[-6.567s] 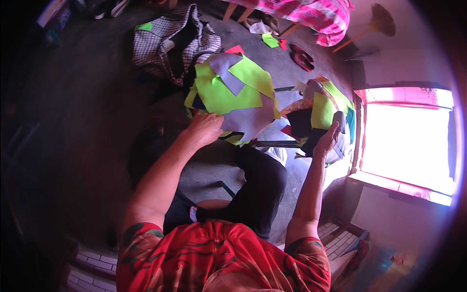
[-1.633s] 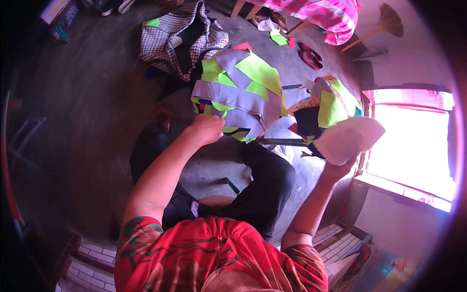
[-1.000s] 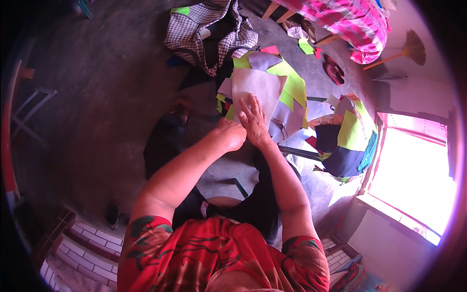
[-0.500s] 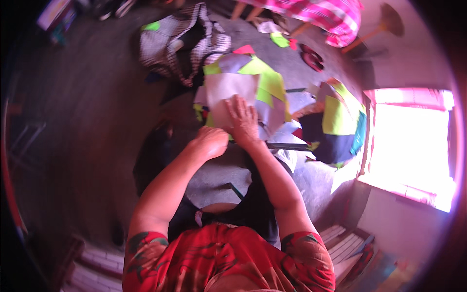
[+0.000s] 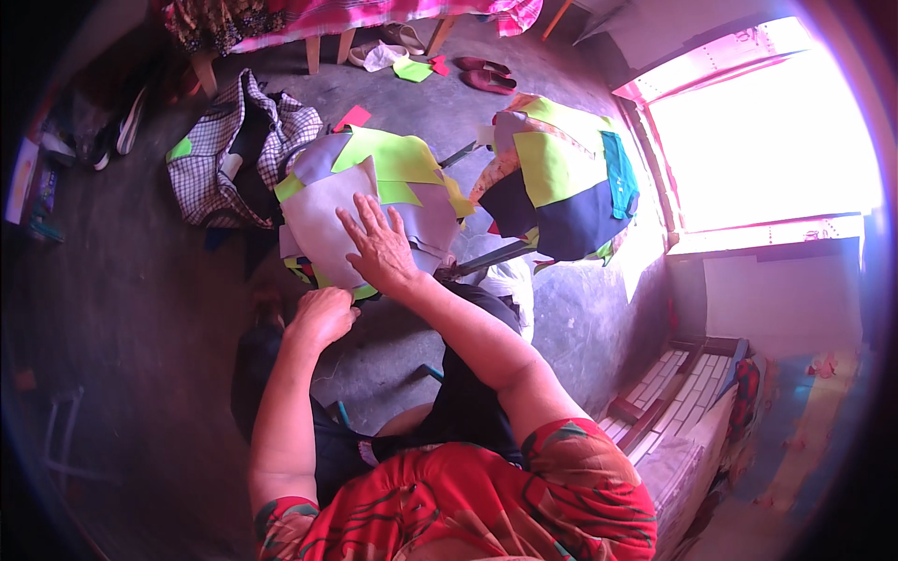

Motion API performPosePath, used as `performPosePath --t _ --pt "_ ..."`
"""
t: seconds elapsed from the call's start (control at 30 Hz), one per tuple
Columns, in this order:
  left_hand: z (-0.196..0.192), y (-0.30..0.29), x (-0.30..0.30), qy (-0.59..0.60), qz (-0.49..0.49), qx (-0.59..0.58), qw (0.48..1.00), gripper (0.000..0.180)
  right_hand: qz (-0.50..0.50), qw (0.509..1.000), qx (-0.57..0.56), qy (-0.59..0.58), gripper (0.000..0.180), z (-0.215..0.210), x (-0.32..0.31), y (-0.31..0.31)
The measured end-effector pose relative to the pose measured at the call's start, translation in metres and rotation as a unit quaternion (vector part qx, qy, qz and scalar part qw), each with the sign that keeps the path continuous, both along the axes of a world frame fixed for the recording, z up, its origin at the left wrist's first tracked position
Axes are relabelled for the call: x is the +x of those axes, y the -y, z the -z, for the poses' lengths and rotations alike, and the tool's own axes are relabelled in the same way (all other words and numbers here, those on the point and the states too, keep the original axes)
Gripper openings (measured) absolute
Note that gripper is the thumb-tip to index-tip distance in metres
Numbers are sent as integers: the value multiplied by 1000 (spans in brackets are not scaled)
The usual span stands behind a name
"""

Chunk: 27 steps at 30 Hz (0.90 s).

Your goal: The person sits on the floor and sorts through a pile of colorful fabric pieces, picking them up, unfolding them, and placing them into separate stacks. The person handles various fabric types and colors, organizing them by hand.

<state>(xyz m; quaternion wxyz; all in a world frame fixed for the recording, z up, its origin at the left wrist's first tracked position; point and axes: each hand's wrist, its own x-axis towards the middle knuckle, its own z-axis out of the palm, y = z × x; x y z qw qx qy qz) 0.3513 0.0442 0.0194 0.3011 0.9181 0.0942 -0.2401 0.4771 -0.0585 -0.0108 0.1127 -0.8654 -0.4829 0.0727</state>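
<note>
A pale grey-pink sheet (image 5: 323, 224), cloth or paper, lies on top of a heap of neon-yellow and grey cut pieces (image 5: 398, 154) in front of me. My right hand (image 5: 382, 251) rests on the sheet's right part, fingers spread and stretched out. At the near edge of the heap, my left hand (image 5: 323, 316) is closed, its fingers curled near a neon-green edge; what it grips is hidden beneath the hand. Below the heap, small dark and red scraps show at its left.
To the right stands a second heap of yellow, navy and teal pieces (image 5: 566, 178), with a dark bar (image 5: 491, 257) between the heaps. A checked bag (image 5: 210, 173) sits at left. Maroon shoes (image 5: 486, 75) and a pink-covered bed (image 5: 346, 21) are beyond. A slatted wooden seat (image 5: 669, 393) stands at right.
The view has shifted, so the whole scene sits lower and further left. My right hand still lies spread on the pale sheet, and my left stays closed at the heap's near edge.
</note>
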Motion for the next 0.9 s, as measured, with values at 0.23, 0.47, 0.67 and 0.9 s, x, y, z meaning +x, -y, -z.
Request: performPosePath --t 0.23,0.47,0.67,0.9 --pt "15 -3 -1 42 20 11 999 26 86 977 179 80 82 -84 41 45" --pt "18 0 4 26 17 -8 999 26 287 886 252 263 67 -115 150 197" --pt "23 4 7 13 23 -6 1000 26 457 849 146 221 68 -81 219 329" --pt "25 7 10 15 22 -1 1000 26 489 841 50 226 32 -72 230 340"
